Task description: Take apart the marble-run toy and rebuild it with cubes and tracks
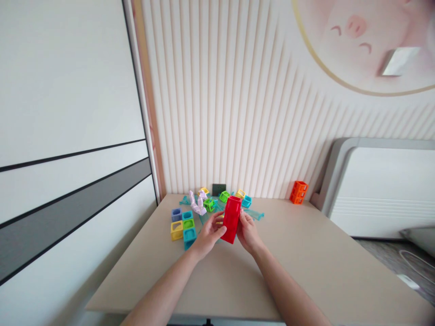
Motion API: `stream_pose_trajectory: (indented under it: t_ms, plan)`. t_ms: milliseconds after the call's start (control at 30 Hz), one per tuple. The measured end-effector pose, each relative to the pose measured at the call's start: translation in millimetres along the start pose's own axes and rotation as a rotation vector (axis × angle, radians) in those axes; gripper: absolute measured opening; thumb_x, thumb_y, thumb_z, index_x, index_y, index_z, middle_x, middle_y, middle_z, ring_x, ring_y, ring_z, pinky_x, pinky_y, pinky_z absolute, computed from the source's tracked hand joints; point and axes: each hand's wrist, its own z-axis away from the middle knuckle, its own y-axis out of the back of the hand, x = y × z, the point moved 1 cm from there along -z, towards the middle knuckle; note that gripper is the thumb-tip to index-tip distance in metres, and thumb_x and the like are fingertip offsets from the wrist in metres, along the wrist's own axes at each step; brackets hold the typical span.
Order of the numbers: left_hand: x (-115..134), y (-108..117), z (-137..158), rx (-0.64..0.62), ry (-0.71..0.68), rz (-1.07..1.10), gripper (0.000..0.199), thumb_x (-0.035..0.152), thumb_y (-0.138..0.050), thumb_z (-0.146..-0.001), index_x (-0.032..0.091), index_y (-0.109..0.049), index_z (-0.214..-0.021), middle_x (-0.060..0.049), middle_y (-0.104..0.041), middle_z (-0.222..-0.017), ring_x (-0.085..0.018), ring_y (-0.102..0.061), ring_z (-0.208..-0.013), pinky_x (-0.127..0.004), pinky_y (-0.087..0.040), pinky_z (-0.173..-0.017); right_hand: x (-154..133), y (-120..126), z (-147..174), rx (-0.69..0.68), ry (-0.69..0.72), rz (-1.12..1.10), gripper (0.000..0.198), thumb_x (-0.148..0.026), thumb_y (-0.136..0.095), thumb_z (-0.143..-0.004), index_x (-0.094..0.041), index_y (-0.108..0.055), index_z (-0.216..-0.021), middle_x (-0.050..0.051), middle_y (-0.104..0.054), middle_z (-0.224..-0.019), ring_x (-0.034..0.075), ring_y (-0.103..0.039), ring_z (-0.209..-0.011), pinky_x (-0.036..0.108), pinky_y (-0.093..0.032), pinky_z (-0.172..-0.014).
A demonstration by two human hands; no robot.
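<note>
Between my two hands is a tall red stack of toy blocks (231, 220), tilted slightly, with an open top. My left hand (211, 232) grips its left side, thumb on the near face. On its right side my right hand (248, 228) has its fingers pressed against the edge. Left of my left hand lies a group of joined cubes: a yellow cube (176, 231), a green cube (188, 224), a teal cube (189, 236) and a blue cube (176, 214). Behind the red stack are pale purple pieces (197, 204) and loose green cubes (224, 196).
An orange block stack (299, 192) stands upright at the table's (306, 253) back right. Crumpled teal translucent material (254, 214) lies under the loose blocks. A dark socket (219, 189) sits on the ribbed wall behind. A white cabinet is at the left, a bed headboard at the right.
</note>
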Motion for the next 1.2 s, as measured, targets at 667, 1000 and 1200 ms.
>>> stream_pose_trajectory:
  t_ms: [667, 1000, 1200]
  plan:
    - [-4.8, 4.1, -3.9, 0.06, -0.018, -0.09, 0.054, 0.047, -0.083, -0.072, 0.017, -0.067, -0.114, -0.012, -0.074, -0.113, -0.028, -0.07, -0.101, -0.043, -0.055, -0.092, -2.0, 0.6, 1.3, -0.001, 0.188, 0.306, 0.044, -0.056, -0.07, -0.084, -0.024, -0.072, -0.115, 0.006, -0.075, -0.115, 0.03, -0.066, -0.109, 0.045, -0.052, -0.096]
    - [1.6, 3.9, -0.4, 0.127, -0.122, -0.25, 0.047, 0.047, -0.079, -0.077, 0.018, -0.069, -0.112, -0.01, -0.075, -0.106, -0.026, -0.07, -0.093, -0.04, -0.055, -0.088, 1.5, -2.2, 2.7, -0.02, 0.213, 0.354, 0.047, -0.06, -0.063, -0.088, -0.025, -0.071, -0.118, 0.005, -0.075, -0.113, 0.029, -0.067, -0.106, 0.044, -0.053, -0.095]
    - [5.1, 5.0, 0.9, 0.25, -0.22, -0.385, 0.041, 0.042, -0.078, -0.079, 0.019, -0.067, -0.111, -0.008, -0.073, -0.104, -0.025, -0.069, -0.093, -0.039, -0.055, -0.087, 12.3, 2.1, -1.9, 0.017, 0.294, 0.411, 0.049, -0.062, -0.062, -0.088, -0.026, -0.07, -0.121, 0.006, -0.073, -0.12, 0.029, -0.065, -0.109, 0.045, -0.051, -0.099]
